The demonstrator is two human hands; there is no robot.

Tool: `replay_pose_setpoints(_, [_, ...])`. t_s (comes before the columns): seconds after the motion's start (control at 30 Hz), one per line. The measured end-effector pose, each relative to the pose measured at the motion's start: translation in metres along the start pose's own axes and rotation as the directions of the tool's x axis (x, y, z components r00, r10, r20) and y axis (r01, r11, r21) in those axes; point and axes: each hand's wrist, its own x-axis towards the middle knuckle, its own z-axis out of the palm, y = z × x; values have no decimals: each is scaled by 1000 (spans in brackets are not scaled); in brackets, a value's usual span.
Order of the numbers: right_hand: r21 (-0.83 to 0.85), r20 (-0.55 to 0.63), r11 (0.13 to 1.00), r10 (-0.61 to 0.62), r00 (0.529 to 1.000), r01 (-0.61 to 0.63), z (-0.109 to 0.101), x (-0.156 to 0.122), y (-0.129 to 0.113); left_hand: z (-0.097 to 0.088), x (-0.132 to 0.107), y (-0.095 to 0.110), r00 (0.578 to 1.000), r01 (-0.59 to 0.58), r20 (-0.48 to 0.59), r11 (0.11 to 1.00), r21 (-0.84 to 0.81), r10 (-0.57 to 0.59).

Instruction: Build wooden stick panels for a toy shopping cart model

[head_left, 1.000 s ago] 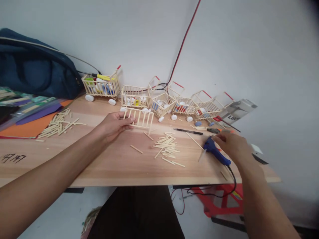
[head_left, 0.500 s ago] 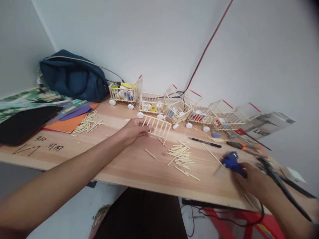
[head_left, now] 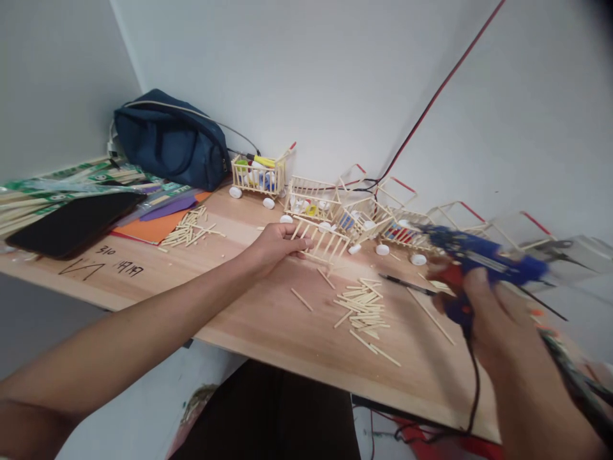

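Between its thumb and fingers, my left hand [head_left: 282,248] pinches a small slatted stick panel [head_left: 325,243] by its left end, just above the table. My right hand [head_left: 493,306] grips a blue hot glue gun [head_left: 483,255] by its handle, raised over the right side and blurred by motion; its nozzle points left. A pile of short wooden sticks [head_left: 364,306] lies between the two hands. Behind the panel stands a row of little stick carts with white wheels, among them one cart [head_left: 258,177] filled with colourful bits.
A dark blue bag [head_left: 170,137] leans at the back left. Nearer are a black phone-like slab [head_left: 76,220], orange paper [head_left: 143,229] and another stick pile [head_left: 189,230]. A black pen [head_left: 407,283] lies near the carts. The glue gun's cord [head_left: 474,383] hangs past the table's front edge.
My right hand has lifted the glue gun off the table, up and turned it so its nozzle points left. The left hand still holds the panel, now tilted flatter. The view has shifted left.
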Motion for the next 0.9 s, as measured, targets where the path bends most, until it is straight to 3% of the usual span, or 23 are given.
replay_pose_setpoints(0.03, [212,24,977,23,999,-28,15,4,-12,0,0,1,1000,-11,-10,1000,11,11])
replay_pose_setpoints(0.1, [427,136,902,2,991,-60,43,9,-29,-2,1,2,999,-25,-34,999,25,26])
replay_pose_setpoints(0.2, [490,168,869,-23,985,-64,72,12,-40,-4,3,3,998,-36,-57,999,34,38])
replay_pose_setpoints(0.3, [472,174,881,-66,982,-24,87,13,-37,-5,4,3,998,-38,-55,998,54,41])
replay_pose_setpoints(0.53, [314,195,943,-180,964,113,93,14,-26,-3,3,4,999,-42,-9,995,89,43])
replay_pose_setpoints(0.9, [230,233,968,-158,960,104,97,11,-31,-1,0,5,999,-43,14,995,95,42])
